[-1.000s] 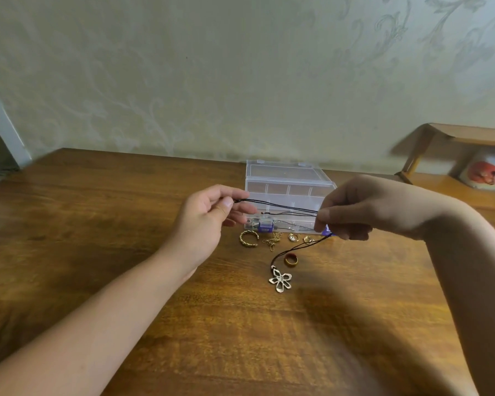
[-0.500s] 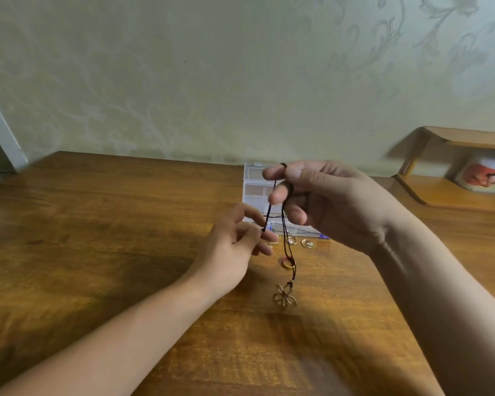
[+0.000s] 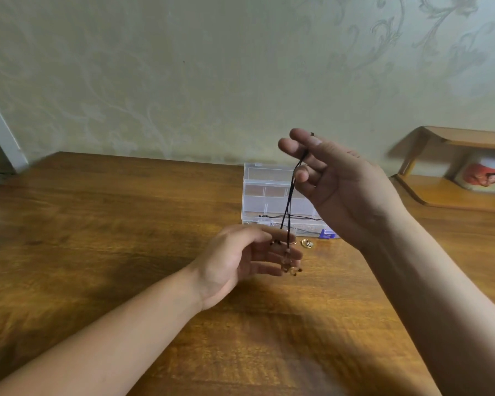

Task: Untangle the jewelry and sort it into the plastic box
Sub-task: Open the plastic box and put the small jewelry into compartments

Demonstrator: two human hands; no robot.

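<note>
Head view: a black cord necklace [image 3: 290,195] is pinched high between thumb and fingers of the right hand [image 3: 335,184], its thin, limp strands hanging down to a blurred pendant in front of the left hand [image 3: 240,255], which is held open with relaxed fingers beneath. The untangling step is judged to be in hand; next, the cord would need to be lowered into the clear, hard, compartmented plastic box [image 3: 266,195] on the glossy wooden bench [image 3: 97,224]. A small gold ring [image 3: 307,243] lies beside the box.
</note>
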